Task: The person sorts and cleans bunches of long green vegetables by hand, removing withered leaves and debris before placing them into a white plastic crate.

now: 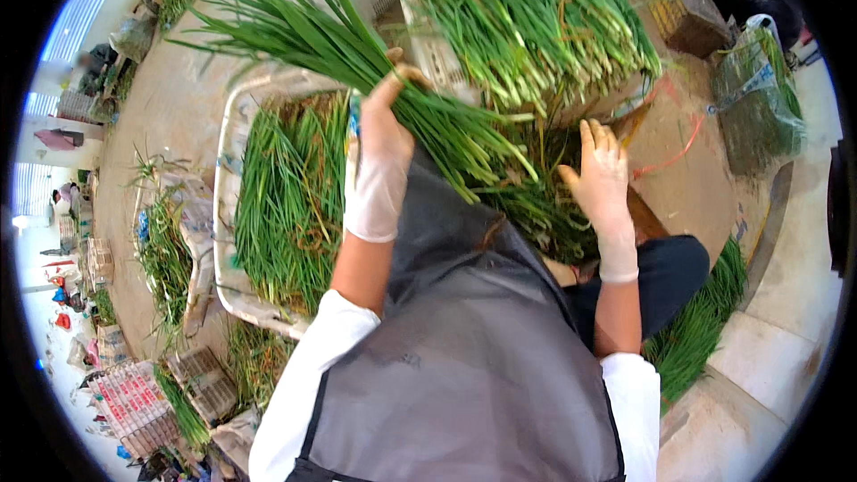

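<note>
Down across my front hangs a smooth dark-grey apron (pixel 464 375), the broadest thing before me. Beyond it, long green leafy stalks with pale ends (pixel 544 22) lie heaped on a white slatted plastic crate (pixel 437 58). To my left stands a dirty-white, round-cornered plastic tub (pixel 228 165), filled with more slender green stalks (pixel 290 192). Between heap and apron lies a dark-green, tangled mass of leaves (pixel 544 210). The loose green bunch of long, flat leaves (pixel 353 58) is held up over the tub's far corner, its pale ends slanting right. My left hand (pixel 382 129), in a thin whitish glove, has its fingers clamped round it. My right hand (pixel 600 174), gloved likewise, is over the tangle, thumb apart from the fingers; whether it touches the leaves I cannot tell.
</note>
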A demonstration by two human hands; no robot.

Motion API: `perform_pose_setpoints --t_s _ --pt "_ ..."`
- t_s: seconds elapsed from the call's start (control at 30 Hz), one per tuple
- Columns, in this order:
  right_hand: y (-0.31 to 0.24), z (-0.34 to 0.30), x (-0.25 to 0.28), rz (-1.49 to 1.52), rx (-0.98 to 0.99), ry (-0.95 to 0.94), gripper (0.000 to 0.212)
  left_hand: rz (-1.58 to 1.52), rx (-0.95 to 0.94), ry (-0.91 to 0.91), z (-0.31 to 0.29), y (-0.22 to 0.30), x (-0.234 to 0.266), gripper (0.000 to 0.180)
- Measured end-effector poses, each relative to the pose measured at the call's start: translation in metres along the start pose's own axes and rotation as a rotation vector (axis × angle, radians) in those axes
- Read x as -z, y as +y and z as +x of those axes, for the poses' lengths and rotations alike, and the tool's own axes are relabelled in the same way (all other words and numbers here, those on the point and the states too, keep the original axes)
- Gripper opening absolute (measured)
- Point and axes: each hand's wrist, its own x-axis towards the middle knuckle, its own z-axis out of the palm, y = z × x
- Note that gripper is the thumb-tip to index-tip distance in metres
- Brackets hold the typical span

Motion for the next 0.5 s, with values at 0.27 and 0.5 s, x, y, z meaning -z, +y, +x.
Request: perform_pose_setpoints --t_s 0.27,0.5 --pt "-0.1 0.027 0.004 0.568 -0.077 0.087 0.089 -0.198 0.2 -0.109 -0.037 -0.041 -0.057 0.034" --pt "-0.009 0.016 0.022 1.961 -0.156 -0.442 0.042 0.616 -0.055 -0.223 -0.051 0.008 -0.024 0.061"
